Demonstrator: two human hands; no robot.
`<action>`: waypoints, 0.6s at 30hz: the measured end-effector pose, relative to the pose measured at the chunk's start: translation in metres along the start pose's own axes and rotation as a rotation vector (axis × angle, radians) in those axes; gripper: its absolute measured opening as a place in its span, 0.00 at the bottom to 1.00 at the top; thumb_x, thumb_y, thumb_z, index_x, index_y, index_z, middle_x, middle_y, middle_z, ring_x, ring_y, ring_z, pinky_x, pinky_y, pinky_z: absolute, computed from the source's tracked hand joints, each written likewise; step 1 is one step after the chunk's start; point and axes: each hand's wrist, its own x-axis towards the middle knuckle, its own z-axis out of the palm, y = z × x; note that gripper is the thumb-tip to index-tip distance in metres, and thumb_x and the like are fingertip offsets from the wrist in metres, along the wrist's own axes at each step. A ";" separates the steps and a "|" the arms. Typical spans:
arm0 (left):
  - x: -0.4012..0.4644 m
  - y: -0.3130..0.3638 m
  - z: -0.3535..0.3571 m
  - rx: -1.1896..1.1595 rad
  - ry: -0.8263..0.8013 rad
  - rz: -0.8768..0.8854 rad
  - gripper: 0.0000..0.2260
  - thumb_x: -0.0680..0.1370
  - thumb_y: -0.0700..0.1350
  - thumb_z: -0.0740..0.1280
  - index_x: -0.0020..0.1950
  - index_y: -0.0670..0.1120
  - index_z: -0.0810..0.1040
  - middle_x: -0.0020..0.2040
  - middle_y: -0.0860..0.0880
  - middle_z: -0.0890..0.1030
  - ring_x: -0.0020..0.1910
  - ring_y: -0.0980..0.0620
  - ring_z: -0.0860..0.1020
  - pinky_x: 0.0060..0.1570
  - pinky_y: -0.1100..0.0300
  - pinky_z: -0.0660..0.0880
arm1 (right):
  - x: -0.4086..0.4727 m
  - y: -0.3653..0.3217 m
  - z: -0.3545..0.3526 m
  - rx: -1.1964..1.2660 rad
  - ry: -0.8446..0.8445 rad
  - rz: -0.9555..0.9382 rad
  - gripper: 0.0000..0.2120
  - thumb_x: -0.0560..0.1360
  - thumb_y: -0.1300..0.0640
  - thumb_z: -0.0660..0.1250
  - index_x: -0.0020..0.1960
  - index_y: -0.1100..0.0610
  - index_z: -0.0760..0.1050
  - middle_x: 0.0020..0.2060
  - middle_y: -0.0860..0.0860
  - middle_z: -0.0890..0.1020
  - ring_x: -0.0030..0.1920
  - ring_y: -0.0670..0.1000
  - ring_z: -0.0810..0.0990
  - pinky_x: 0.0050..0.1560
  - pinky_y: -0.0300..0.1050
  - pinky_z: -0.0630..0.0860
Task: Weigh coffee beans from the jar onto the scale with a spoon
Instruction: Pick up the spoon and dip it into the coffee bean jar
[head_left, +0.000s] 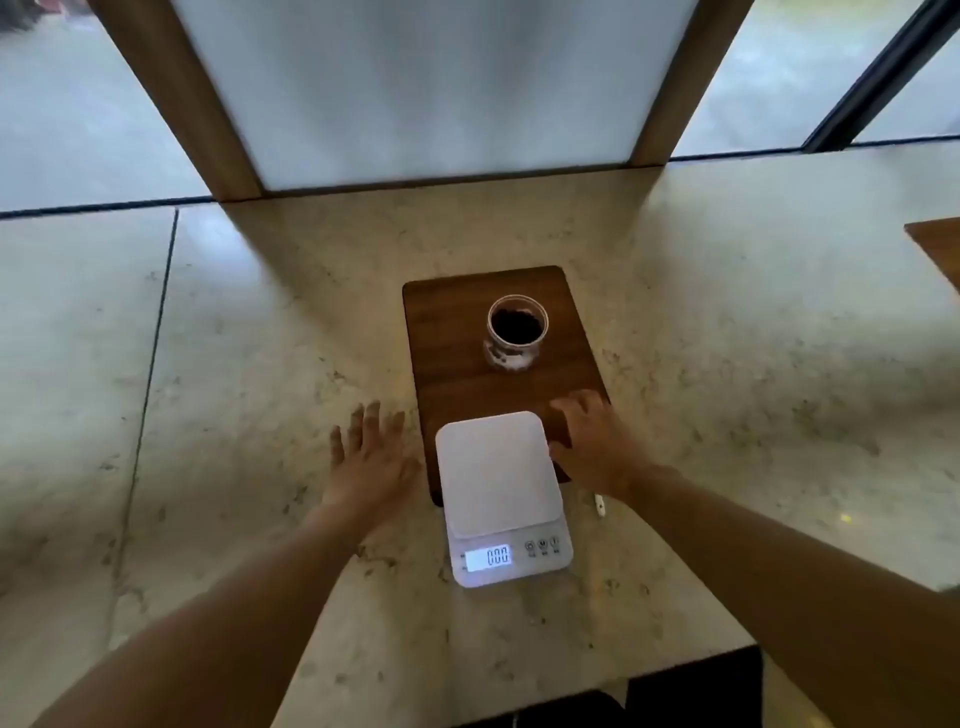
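A white digital scale (500, 478) sits at the near end of a dark wooden board (457, 332), its lit display reading 0.00 and its platform bare. An open glass jar (517, 332) with dark coffee beans inside stands on the board farther back. My left hand (371, 462) lies flat on the counter left of the scale, fingers spread, holding nothing. My right hand (592, 441) rests on the board's right edge beside the scale, fingers down. A white spoon handle tip (599, 505) pokes out from under my right wrist; whether the hand grips it is hidden.
The stone counter (260, 389) stretches wide to the left and right. A frosted glass panel in a wooden frame (431, 88) rises behind the board. Another wooden piece (937, 249) shows at the right edge. The counter's near edge lies just below the scale.
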 end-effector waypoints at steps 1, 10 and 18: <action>0.000 0.000 0.005 0.044 0.018 0.004 0.29 0.82 0.58 0.41 0.80 0.50 0.37 0.81 0.46 0.35 0.78 0.45 0.32 0.76 0.42 0.35 | -0.002 0.004 0.003 -0.011 0.019 0.025 0.27 0.75 0.53 0.67 0.72 0.55 0.67 0.72 0.59 0.66 0.70 0.62 0.68 0.69 0.56 0.69; -0.001 -0.001 0.047 -0.054 0.315 0.047 0.32 0.79 0.61 0.43 0.80 0.45 0.53 0.81 0.40 0.54 0.80 0.41 0.48 0.76 0.38 0.42 | -0.027 0.045 0.030 0.098 -0.007 0.219 0.07 0.76 0.56 0.66 0.52 0.56 0.72 0.47 0.54 0.80 0.44 0.55 0.79 0.43 0.48 0.76; 0.002 0.002 0.054 -0.075 0.359 0.029 0.32 0.79 0.60 0.45 0.79 0.46 0.60 0.81 0.42 0.56 0.80 0.44 0.49 0.77 0.40 0.44 | -0.029 0.061 0.043 0.102 0.025 0.284 0.08 0.75 0.50 0.68 0.45 0.55 0.78 0.39 0.52 0.82 0.38 0.52 0.80 0.38 0.47 0.78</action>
